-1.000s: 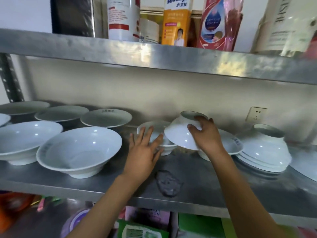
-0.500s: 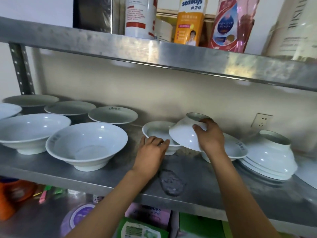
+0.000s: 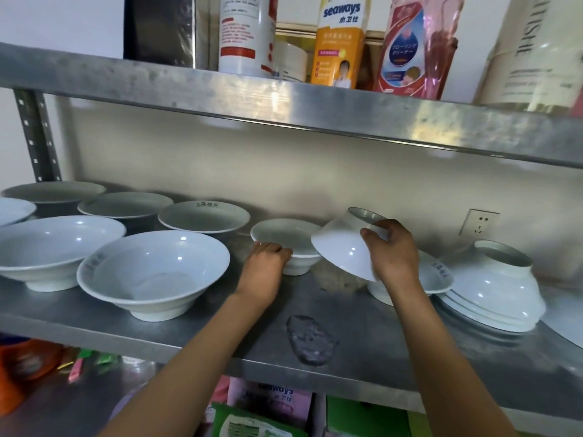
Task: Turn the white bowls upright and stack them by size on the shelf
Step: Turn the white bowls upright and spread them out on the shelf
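Gripping an overturned white bowl [image 3: 342, 247] by its foot ring, the right hand [image 3: 391, 252] tilts it above the metal shelf [image 3: 362, 342], fingers curled over the base. The left hand [image 3: 266, 263], knuckles bent, grips the near rim of a small upright bowl [image 3: 287, 239] just beside it. An inverted stack [image 3: 495, 285] sits to the right. Overhead, an orange bottle [image 3: 340, 42] reads "seaways"; the upright bowl [image 3: 205, 216] behind carries rim characters too small to read.

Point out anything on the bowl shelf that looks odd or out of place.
A dark grey crusty patch mars the shelf near its front edge. At the right, a stack of bowls sits upside down, while the bowls on the left stand upright.
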The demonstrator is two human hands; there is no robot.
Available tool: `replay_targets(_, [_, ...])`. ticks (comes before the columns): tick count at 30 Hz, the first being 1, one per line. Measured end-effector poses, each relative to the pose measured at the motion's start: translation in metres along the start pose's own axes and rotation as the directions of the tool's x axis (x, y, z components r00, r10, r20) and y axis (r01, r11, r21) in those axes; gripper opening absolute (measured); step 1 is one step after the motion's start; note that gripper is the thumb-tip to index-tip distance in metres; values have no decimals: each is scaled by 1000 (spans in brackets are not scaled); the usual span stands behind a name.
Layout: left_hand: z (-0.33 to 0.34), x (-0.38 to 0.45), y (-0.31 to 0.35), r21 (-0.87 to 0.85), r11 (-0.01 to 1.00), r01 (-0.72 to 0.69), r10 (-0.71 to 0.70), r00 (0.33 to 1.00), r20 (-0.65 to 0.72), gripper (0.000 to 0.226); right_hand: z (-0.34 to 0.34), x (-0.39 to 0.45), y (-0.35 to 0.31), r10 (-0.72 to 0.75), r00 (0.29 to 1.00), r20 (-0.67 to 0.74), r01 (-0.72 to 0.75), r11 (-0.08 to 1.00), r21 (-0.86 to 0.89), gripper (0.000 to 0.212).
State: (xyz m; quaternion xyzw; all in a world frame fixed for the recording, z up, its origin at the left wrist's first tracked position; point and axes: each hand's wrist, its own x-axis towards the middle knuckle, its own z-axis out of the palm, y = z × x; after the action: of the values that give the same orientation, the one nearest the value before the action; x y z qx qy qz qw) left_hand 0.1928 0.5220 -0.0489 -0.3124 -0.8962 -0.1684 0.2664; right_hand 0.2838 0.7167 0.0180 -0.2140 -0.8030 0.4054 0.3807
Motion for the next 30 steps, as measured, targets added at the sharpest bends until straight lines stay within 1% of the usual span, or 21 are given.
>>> replay_targets(2, [2,8,-5,-16,999,37,-37,999,15,30,-3,-1,0,-1,1000,3,1,999,34,19])
replay_targets(4, [6,15,-10,-30,997,66,-65,998,19,24,-2,-2,1,-5,1000,10,5,1000,23,25])
replay_targets(6, [10,20,-13,-11,995,97,-96,994,46,27,0,-5,3,-16,1000,13,17,1000,-18,33])
replay_targets(10, [14,26,-9,230,964,130,-157,982,103,44,3,-9,3,-35,999,29,37,997,-74,35])
replay_targets(12, [13,26,-7,258,955,146,-183,975,125,53,4,-9,2,-41,999,31,44,996,-82,35])
replay_targets(15, [10,20,-7,256,956,146,-192,968,165,76,3,-12,0,-47,998,30,49,996,-80,34])
replay_targets(16, [8,18,-6,241,959,146,-187,969,160,80,3,-13,-1,-44,999,31,46,996,-75,34])
replay_targets(18, [4,13,-2,187,973,134,-159,980,123,81,1,-15,-3,-38,999,29,39,997,-60,35])
replay_targets(21, [-3,4,7,98,994,54,-61,995,73,82,-7,-22,-11,-43,999,-2,43,999,-7,32])
replay_targets(24, [-13,-5,18,-98,995,20,-19,1000,8,73,-17,-33,-26,-88,995,-41,91,992,83,27])
replay_targets(27, [-32,-12,27,-357,934,28,-61,995,-83,69,-21,-43,-37,-98,992,-79,113,972,208,23])
replay_targets(30, [-47,-21,34,-513,858,-32,-30,993,-112,75,-20,-53,-40,-68,995,-75,89,939,331,23])
